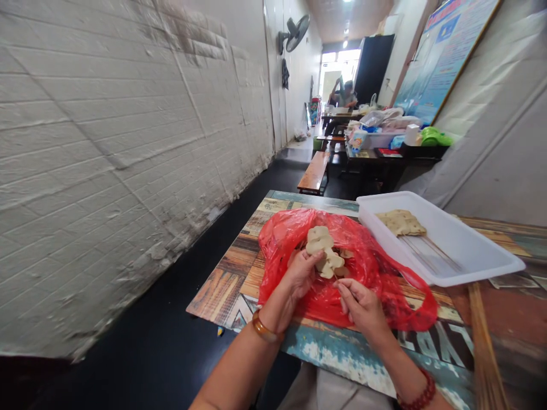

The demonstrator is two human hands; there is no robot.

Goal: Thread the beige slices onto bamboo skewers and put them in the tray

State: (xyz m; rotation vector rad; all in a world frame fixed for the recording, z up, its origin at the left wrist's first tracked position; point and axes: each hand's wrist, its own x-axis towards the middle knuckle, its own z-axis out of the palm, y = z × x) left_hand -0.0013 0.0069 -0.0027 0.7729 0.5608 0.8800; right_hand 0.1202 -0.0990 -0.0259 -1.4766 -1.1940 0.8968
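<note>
Pale Sheet and Stick Met in Two Hands Above a Red Bag

The pale folded sheet [325,247] lay at the fingertips of the left hand [301,270], rising above them and leaning right, over the mouth of a red plastic bag [280,250]. That hand was curled, its thumb pressed on the sheet's face. The right hand [361,302], just below and to the right, was drawn to a narrow pinch on a thin stick [335,277] that reached the sheet's lower edge; how far it ran inside could not be told.

There was one sheet between the hands, one stick in the pinch, one bag and one white tray [474,247]. The tray held one pale stack [400,222] with several sticks trailing from it, too fine to count. A bundle of sticks [485,347], also uncountable, lay near the right side of the patterned table [222,279].

The bag's long handle lay between the right hand and the tray. Hands and sheet hid much of the bag's inside, where more pale pieces showed. Beyond stood a bench [315,171], a cluttered table [388,139] and one seated person [344,98]; one fan [297,33] hung on the wall.
</note>
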